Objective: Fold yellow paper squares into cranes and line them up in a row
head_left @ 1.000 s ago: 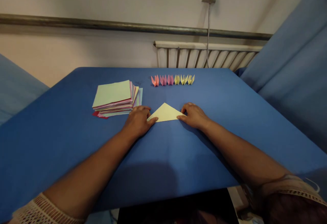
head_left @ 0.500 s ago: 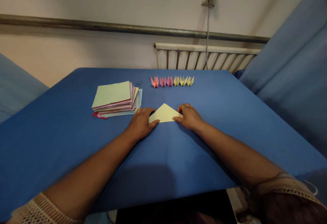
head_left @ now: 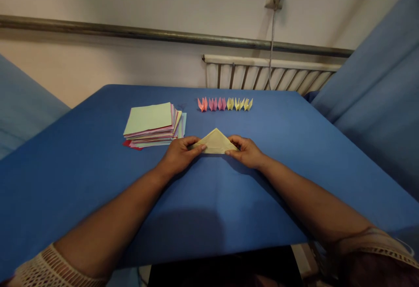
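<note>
A pale yellow paper folded into a triangle (head_left: 215,141) is held just above the blue table (head_left: 98,182), its near edge lifted. My left hand (head_left: 178,155) pinches its left corner, thumb on top. My right hand (head_left: 246,151) pinches its right corner. Both hands have their fingers closed on the paper.
A stack of coloured paper squares (head_left: 151,124) lies to the left of my hands. A row of small folded paper pieces (head_left: 224,104), pink and yellow, stands at the far side. A white radiator (head_left: 268,75) and a metal rail run along the wall behind.
The triangle lay flat under my fingers; now both hands have closed in on its corners and raised its near edge off the table.
</note>
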`<state>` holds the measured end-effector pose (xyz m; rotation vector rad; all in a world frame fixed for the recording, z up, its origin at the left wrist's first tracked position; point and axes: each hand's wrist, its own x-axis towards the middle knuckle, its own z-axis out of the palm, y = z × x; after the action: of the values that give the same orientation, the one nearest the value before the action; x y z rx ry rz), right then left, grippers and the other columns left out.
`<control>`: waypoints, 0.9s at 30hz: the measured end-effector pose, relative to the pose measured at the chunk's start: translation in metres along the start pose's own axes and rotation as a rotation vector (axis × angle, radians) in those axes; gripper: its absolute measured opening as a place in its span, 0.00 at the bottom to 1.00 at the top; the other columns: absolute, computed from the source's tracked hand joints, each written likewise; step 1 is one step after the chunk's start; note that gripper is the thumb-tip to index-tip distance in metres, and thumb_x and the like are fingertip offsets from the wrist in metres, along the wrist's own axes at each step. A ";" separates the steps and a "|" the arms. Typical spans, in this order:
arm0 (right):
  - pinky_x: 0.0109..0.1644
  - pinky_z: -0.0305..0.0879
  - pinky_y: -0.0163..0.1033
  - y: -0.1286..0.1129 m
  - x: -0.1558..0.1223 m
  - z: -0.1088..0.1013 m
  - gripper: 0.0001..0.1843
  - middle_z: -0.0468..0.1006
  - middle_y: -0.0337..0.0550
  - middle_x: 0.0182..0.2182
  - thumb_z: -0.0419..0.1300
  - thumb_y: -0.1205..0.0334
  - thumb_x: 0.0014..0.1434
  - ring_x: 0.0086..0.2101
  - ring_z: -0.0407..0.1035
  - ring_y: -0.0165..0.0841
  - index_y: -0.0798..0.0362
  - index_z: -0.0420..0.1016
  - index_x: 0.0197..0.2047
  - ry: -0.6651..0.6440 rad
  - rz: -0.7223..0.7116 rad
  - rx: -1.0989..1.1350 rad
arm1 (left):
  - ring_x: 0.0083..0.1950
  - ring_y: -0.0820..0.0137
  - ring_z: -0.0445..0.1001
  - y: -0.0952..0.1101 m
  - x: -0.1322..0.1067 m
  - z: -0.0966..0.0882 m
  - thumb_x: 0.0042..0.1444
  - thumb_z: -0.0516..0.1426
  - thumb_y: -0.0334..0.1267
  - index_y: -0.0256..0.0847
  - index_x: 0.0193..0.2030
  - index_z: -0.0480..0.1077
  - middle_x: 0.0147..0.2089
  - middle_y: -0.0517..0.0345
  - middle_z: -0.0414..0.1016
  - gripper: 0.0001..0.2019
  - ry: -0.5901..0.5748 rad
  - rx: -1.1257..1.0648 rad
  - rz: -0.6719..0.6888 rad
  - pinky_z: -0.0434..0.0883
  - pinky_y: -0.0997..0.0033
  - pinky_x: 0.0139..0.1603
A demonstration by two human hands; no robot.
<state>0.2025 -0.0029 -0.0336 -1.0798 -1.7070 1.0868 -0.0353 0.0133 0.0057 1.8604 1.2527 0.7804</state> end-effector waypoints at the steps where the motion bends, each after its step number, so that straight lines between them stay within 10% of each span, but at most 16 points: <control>1: 0.39 0.63 0.36 -0.003 -0.001 -0.001 0.09 0.75 0.37 0.31 0.63 0.58 0.53 0.32 0.67 0.30 0.51 0.74 0.37 0.011 -0.008 -0.040 | 0.33 0.67 0.73 0.002 -0.001 0.000 0.50 0.60 0.53 0.40 0.34 0.79 0.31 0.59 0.78 0.17 0.009 0.003 0.006 0.68 0.72 0.34; 19: 0.28 0.56 0.35 0.004 0.000 -0.002 0.13 0.69 0.35 0.23 0.60 0.50 0.58 0.24 0.60 0.29 0.50 0.72 0.28 0.202 0.073 -0.058 | 0.31 0.67 0.72 0.005 -0.001 -0.001 0.52 0.59 0.52 0.42 0.31 0.77 0.29 0.60 0.78 0.15 0.046 0.203 0.005 0.66 0.71 0.34; 27: 0.54 0.62 0.46 -0.009 -0.001 -0.006 0.15 0.76 0.52 0.47 0.53 0.61 0.65 0.47 0.69 0.40 0.54 0.74 0.51 0.222 -0.242 -0.744 | 0.31 0.65 0.73 -0.015 0.013 0.007 0.56 0.56 0.51 0.42 0.35 0.76 0.31 0.58 0.78 0.15 0.046 0.380 0.006 0.63 0.69 0.32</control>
<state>0.2066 -0.0045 -0.0237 -1.3222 -2.0377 0.1472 -0.0326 0.0275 -0.0096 2.1552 1.5067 0.6216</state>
